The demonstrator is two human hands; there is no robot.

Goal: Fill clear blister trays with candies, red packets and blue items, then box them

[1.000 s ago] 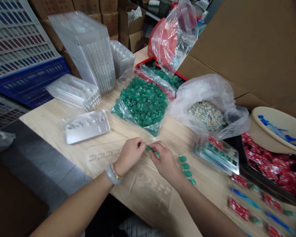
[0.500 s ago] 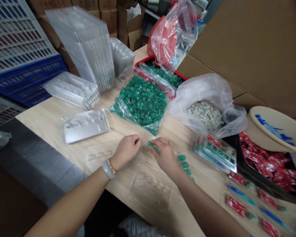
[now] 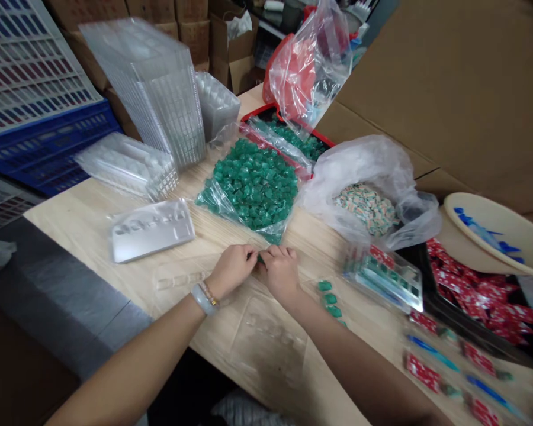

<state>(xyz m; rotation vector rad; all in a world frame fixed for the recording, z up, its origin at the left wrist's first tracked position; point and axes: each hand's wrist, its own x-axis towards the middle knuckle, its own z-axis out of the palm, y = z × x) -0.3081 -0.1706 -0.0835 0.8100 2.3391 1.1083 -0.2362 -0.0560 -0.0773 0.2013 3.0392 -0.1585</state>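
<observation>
One small green piece [image 3: 260, 259] shows between fingers [image 3: 275, 251].

a white crate [image 3: 35, 65] rests on a blue crate [image 3: 57, 145]; brown cartons [image 3: 193, 41] stand stacked behind

The left forearm [image 3: 137, 358] and right forearm [image 3: 350, 355] were stretched forward and angled inward. The left hand [image 3: 231, 270] was held with its fingers [image 3: 245, 250] curled, near the right hand [image 3: 281, 277], whose fingers were bent in a pinch. Both sets of fingertips were partly hidden.
</observation>
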